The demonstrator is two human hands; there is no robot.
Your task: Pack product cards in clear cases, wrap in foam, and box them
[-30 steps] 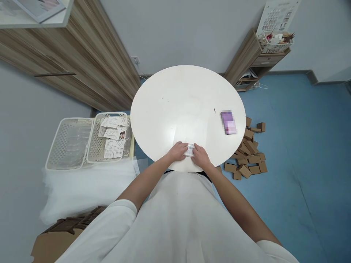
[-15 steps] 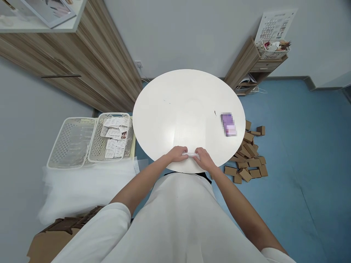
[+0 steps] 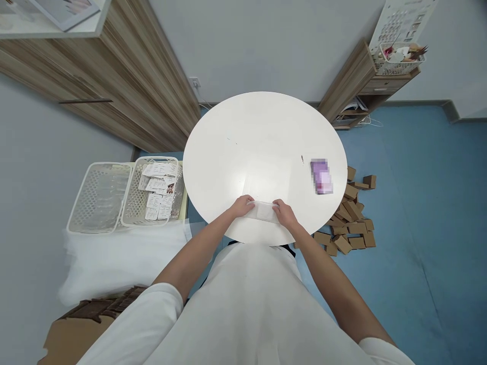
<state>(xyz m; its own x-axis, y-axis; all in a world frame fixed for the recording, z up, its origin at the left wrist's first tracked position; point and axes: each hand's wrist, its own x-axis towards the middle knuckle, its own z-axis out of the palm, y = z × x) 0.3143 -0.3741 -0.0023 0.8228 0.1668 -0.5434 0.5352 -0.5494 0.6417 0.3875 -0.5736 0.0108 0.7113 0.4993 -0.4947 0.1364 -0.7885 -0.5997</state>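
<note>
My left hand (image 3: 242,206) grips the left end of a folded piece of translucent white wrap (image 3: 263,211). At its other end, my right hand (image 3: 285,214) has thumb and fingers closed on the upper right corner. The wrap is a flat strip stretched between both hands, over the near edge of the white oval table (image 3: 262,126). A rectangle shows faintly inside it; what that is I cannot make out. Toward the table's right side lies a purple and pink item (image 3: 321,176), blurred by large pixels.
On the left stand a white basket of printed cards (image 3: 158,185) and another basket with clear plastic pieces (image 3: 101,195). White sheets (image 3: 125,258) are stacked nearer me, beside flat cardboard (image 3: 79,334). Small brown boxes (image 3: 352,213) lie on the floor at right. Cabinets (image 3: 152,76) stand behind.
The wrap, seen as a narrow strip before, now shows its broad flat face. Both hands have moved slightly up and away from me. The camera view has shifted a little.
</note>
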